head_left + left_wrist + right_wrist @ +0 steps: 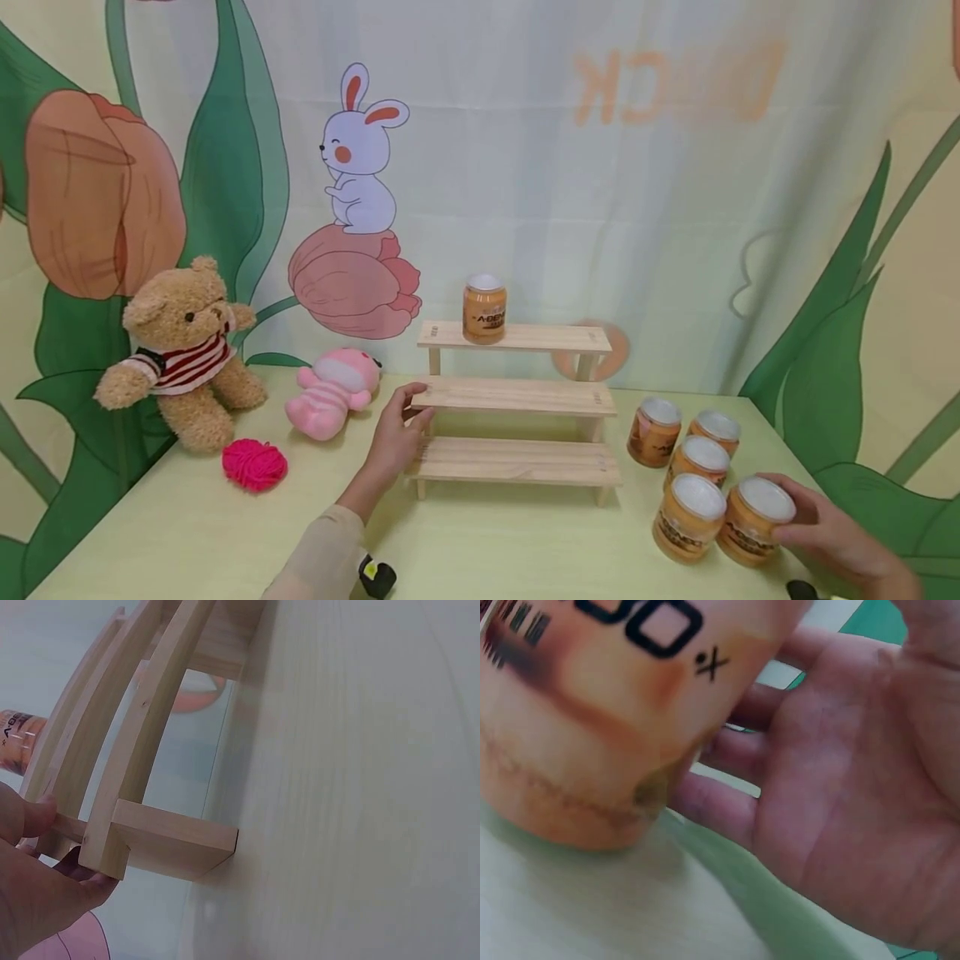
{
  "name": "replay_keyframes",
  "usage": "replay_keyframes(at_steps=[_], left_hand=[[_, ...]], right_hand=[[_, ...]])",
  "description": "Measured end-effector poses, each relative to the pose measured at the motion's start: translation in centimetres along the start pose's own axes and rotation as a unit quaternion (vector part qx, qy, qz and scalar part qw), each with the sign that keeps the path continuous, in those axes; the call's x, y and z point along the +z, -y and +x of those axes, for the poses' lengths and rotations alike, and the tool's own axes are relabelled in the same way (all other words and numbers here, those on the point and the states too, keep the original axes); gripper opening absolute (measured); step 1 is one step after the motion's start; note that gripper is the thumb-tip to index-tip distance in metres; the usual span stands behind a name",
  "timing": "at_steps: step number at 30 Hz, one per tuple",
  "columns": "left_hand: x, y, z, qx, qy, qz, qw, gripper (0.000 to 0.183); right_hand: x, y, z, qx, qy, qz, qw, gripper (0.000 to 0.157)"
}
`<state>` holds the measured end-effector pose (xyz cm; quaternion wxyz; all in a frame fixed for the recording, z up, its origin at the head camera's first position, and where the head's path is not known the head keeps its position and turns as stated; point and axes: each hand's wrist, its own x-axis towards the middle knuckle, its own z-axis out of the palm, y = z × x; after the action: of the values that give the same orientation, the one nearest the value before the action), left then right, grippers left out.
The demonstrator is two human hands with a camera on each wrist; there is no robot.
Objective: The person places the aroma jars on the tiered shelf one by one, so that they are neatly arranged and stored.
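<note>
Teddy bear (pixel 187 358): well to the left of the left hand (pixel 395 437), farther from the person. Pink yarn ball (pixel 255 465): left of the same hand. Pink plush toy (pixel 333 396): nearer the hand, to its left and slightly beyond.

Left hand: fingers and thumb curled, gripping the left end of the wooden rack (pixel 517 396) at the middle shelf. The rack extends rightward from the hand. One upper can (pixel 484 315) stands on the top shelf, beyond and right of the hand.

Three rear cans (pixel 654 433) stand beyond and left of the right hand (pixel 828 532). The front-left can (pixel 686 525) is left of that hand, just beside the held can (pixel 752 529).

Right hand: partly closed, thumb and fingers curved around the held can from its right side.
</note>
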<state>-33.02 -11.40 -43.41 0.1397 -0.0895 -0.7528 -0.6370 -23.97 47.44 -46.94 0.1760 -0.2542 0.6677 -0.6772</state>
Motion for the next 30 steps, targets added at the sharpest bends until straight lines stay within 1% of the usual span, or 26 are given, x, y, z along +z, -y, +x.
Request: replay_keyframes(at_steps=[5, 8, 10, 12, 14, 16, 18, 21, 24, 27, 30], left_hand=[[0.0, 0.0, 0.0, -0.002, 0.000, 0.001, 1.0000, 0.038], [0.0, 0.0, 0.0, -0.003, 0.000, 0.000, 1.0000, 0.038], [0.0, 0.0, 0.0, -0.003, 0.001, 0.000, 1.0000, 0.038], [-0.1, -0.1, 0.0, -0.001, 0.002, 0.001, 1.0000, 0.038], [-0.1, 0.0, 0.0, 0.001, 0.003, 0.004, 1.0000, 0.038], [-0.1, 0.0, 0.0, 0.002, 0.003, 0.006, 1.0000, 0.038], [0.0, 0.0, 0.0, 0.001, 0.002, 0.006, 1.0000, 0.038], [0.0, 0.0, 0.0, 0.000, 0.000, 0.007, 1.0000, 0.038], [0.0, 0.0, 0.0, 0.002, -0.003, 0.009, 0.9999, 0.038], [-0.1, -0.1, -0.1, 0.004, -0.005, 0.010, 0.9999, 0.037], [-0.1, -0.1, 0.0, 0.003, -0.006, 0.009, 0.9999, 0.037]], right_hand=[[0.4, 0.8, 0.1, 0.023, -0.008, -0.001, 1.000, 0.058], [0.3, 0.9, 0.2, 0.006, -0.005, -0.012, 1.000, 0.061], [0.4, 1.1, 0.2, -0.010, -0.025, -0.026, 0.999, 0.063], [0.5, 1.4, 0.1, -0.028, -0.061, -0.047, 0.997, 0.063], [0.6, 2.0, -0.1, -0.048, -0.105, -0.064, 0.991, 0.063], [0.7, 2.7, -0.3, -0.070, -0.144, -0.071, 0.985, 0.063], [1.0, 3.6, -0.2, -0.097, -0.177, -0.083, 0.976, 0.061], [1.5, 5.0, 0.3, -0.135, -0.213, -0.079, 0.964, 0.059], [2.3, 6.3, 1.3, -0.167, -0.235, -0.059, 0.956, 0.058], [3.3, 7.4, 2.6, -0.191, -0.238, -0.040, 0.951, 0.057], [4.4, 8.6, 4.0, -0.196, -0.239, -0.049, 0.950, 0.055]])
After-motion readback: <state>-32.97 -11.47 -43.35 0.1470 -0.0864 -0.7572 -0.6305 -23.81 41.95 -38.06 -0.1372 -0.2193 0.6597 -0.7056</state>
